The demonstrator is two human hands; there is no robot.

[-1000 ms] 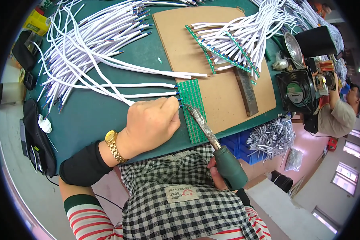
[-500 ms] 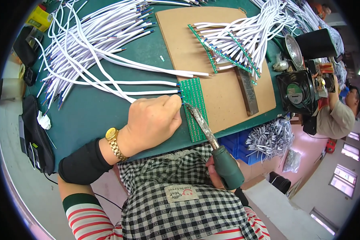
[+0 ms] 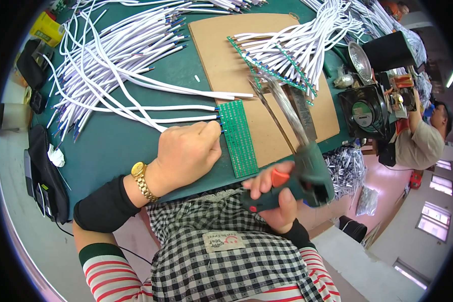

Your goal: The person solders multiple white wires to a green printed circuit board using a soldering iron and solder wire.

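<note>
My left hand rests on the green mat, fingers pinching a white cable against the left edge of a long green circuit board panel. Two more white cables are joined to that edge above it. My right hand grips a green soldering gun with an orange trigger, lifted off the board, its metal tip blurred and pointing up over the brown board.
A pile of white cables covers the mat's upper left. Finished cable-and-strip bundles lie on the brown board. A black fan and a metal dish stand at the right. Another person sits far right. Black pouches hang on the left edge.
The soldering gun has been lifted away from the circuit panel and swung up to the right, with my right hand now in view. My left hand stays pinching the cable.
</note>
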